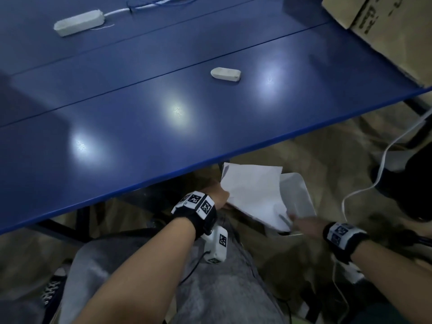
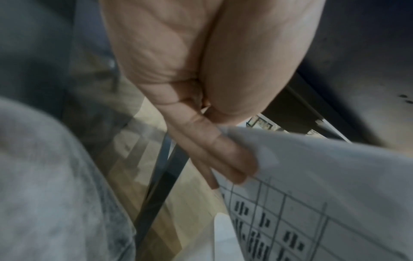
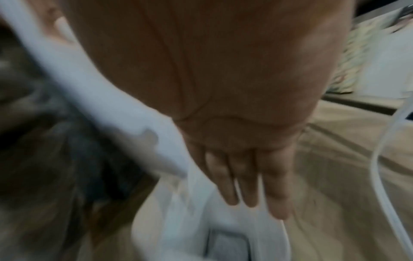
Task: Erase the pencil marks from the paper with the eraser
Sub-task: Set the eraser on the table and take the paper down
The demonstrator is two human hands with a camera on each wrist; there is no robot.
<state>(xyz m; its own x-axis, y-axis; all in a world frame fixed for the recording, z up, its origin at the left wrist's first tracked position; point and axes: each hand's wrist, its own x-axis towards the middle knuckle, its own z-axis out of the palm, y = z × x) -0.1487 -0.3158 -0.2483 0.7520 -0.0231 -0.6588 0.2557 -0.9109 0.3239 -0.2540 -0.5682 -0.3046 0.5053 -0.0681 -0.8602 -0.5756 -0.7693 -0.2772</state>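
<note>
Blue surface [image 1: 140, 127]
Carries an eraser [image 1: 225, 75] mid-right, a white power strip [image 1: 78, 22] far left, a cardboard box [image 1: 383, 24] far right.

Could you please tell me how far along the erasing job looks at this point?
Nothing looks erased yet. The eraser lies untouched on the blue table. In hand: the left hand holds the paper below the table edge, over a white bin, fingers under the sheet; its printed grid shows. The right hand reaches toward the paper's lower corner. Left: lay the paper on the table, pick up the eraser, rub out the marks.
</note>
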